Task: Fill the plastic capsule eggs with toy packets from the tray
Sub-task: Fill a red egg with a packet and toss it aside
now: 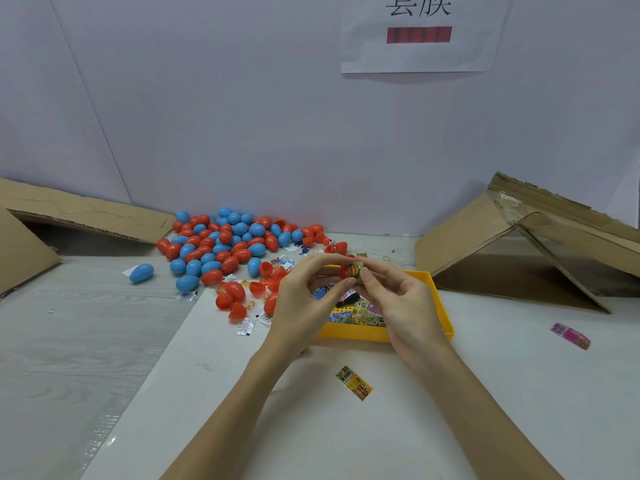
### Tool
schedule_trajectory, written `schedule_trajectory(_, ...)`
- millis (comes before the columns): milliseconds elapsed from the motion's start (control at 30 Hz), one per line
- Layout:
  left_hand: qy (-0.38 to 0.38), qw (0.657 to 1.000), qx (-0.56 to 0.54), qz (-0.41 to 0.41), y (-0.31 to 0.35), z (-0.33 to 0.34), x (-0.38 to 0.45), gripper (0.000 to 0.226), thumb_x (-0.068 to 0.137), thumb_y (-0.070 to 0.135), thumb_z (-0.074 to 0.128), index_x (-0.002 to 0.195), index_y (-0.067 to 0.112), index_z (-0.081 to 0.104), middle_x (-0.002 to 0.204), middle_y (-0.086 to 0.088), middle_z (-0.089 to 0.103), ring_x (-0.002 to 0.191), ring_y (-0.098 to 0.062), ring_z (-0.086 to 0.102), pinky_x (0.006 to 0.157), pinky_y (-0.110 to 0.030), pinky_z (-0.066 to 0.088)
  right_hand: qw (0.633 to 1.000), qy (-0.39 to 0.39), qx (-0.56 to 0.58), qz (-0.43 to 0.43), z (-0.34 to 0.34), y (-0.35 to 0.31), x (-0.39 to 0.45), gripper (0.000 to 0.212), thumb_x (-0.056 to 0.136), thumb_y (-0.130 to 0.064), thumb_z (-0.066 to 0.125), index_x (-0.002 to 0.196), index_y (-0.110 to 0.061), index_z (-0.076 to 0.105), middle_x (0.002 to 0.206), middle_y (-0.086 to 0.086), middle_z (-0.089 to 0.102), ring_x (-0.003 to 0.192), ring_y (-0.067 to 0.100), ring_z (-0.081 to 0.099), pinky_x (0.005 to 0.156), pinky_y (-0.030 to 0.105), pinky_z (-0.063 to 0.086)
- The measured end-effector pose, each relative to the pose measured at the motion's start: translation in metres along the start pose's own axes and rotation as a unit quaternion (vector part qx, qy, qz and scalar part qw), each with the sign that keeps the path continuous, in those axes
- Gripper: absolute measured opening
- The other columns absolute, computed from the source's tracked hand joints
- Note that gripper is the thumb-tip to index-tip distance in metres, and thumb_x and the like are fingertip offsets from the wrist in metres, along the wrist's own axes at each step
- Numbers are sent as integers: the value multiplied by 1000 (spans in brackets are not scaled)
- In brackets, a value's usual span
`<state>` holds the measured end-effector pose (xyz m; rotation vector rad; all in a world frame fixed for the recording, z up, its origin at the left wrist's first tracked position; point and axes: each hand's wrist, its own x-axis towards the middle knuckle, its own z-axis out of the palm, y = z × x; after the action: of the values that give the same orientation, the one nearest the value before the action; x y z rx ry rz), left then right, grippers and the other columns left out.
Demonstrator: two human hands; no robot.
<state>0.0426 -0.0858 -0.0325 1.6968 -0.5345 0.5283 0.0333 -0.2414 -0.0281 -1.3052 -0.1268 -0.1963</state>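
Hands are meeting in the middle of the head view, just above the yellow tray. The left hand is pinching a red egg half with its fingers curled round it. The right hand is pinching a green toy packet and seems to be pushing it into that half. So each grip is clamped on its own thing.

More toy packets are lying in the tray, under the hands. A big pile of red and blue eggs is sitting at 10 o'clock from the hands, against the wall. Open red halves are lying at 9 o'clock, near the tray. One blue egg is lying alone, far out at 9 o'clock. A yellow packet is lying at 6 o'clock on the white surface, and a pink packet is at 3 o'clock.

The egg half is looking light, hard and smooth, so it could slip; holding it by the rim and sides seems best. The packet is looking soft and crinkly, so it may need folding to fit.

Cardboard flaps are standing at 2 o'clock and at 9 o'clock, well apart from the hands. The near part of the surface is giving open room for moving.
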Motion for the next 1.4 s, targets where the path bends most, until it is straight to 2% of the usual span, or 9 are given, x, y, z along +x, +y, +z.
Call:
schedule_trajectory(133, -2, 1000, 13, 7, 0, 0, 0, 36, 88, 8, 78, 123, 12, 68, 119, -1, 70, 112, -18, 69, 93, -32, 59, 999, -12, 29, 21, -1, -2, 2, 27, 98, -18, 64, 123, -19, 75, 117, 2, 77, 110, 17, 73, 90, 29, 60)
schedule_trajectory(500, -14, 995, 84, 46, 1, -2, -1, 34, 86, 8, 80, 120, 8, 73, 117, -2, 69, 107, -15, 69, 91, -32, 60, 998, -12, 19, 60, 1, 0, 1, 23, 94, -28, 69, 115, -18, 75, 112, 1, 78, 106, 17, 75, 89, 32, 61)
schedule_trajectory(667, -25, 985, 145, 87, -3, -5, -1, 36, 82, -5, 79, 115, 9, 75, 116, 0, 68, 110, -12, 65, 93, -24, 56, 971, -27, -234, -37, 3, 0, -3, 28, 89, -31, 80, 116, -24, 77, 101, -9, 79, 97, 6, 74, 85, 27, 61)
schedule_trajectory(867, -44, 970, 206, 121, -7, 0, -2, 50, 83, 2, 81, 130, 12, 66, 124, -1, 63, 112, -12, 62, 96, -24, 54, 961, 7, -274, -22, 3, -4, -6, 18, 92, -32, 77, 108, -25, 80, 91, -7, 78, 91, 12, 73, 81, 32, 62)
schedule_trajectory(967, -11, 977, 186, 104, -7, -3, -3, 43, 91, 22, 78, 132, 18, 64, 118, 6, 63, 109, -7, 61, 93, -18, 51, 987, 22, 28, 156, -8, -19, 7, 22, 93, -21, 76, 108, -6, 79, 96, 6, 74, 85, 18, 68, 75, 24, 60)
schedule_trajectory(1033, 18, 980, 183, 80, -8, -7, -2, 33, 94, 26, 73, 125, 18, 67, 114, 8, 62, 106, -8, 62, 89, -26, 55, 928, 30, 291, 230, -26, -43, 24, 29, 93, -11, 72, 116, 8, 71, 109, 17, 66, 90, 18, 62, 78, 19, 58)
schedule_trajectory(1100, 38, 979, 190, 64, -11, -10, 0, 21, 95, 24, 70, 115, 16, 70, 110, 8, 63, 101, -8, 63, 84, -33, 57, 892, 71, 411, 175, -50, -72, 47, 27, 97, -10, 66, 117, 7, 67, 123, 20, 60, 94, 19, 61, 89, 20, 53)
schedule_trajectory(1233, 35, 979, 193, 45, -14, -8, 0, 7, 95, 15, 70, 102, 15, 72, 103, 8, 62, 95, -7, 62, 80, -32, 57, 879, 188, 436, 29, -87, -107, 84, 34, 100, -28, 65, 118, 0, 63, 136, 17, 60, 99, 18, 66, 81, 20, 58)
schedule_trajectory(1400, 19, 963, 267, 17, -22, -11, 0, 12, 94, 18, 72, 106, 16, 72, 106, 7, 60, 102, -10, 55, 87, -25, 49, 950, 102, 255, 148, -86, -63, 72, 32, 99, -20, 63, 123, 1, 66, 109, 11, 68, 95, 17, 66, 79, 25, 59)
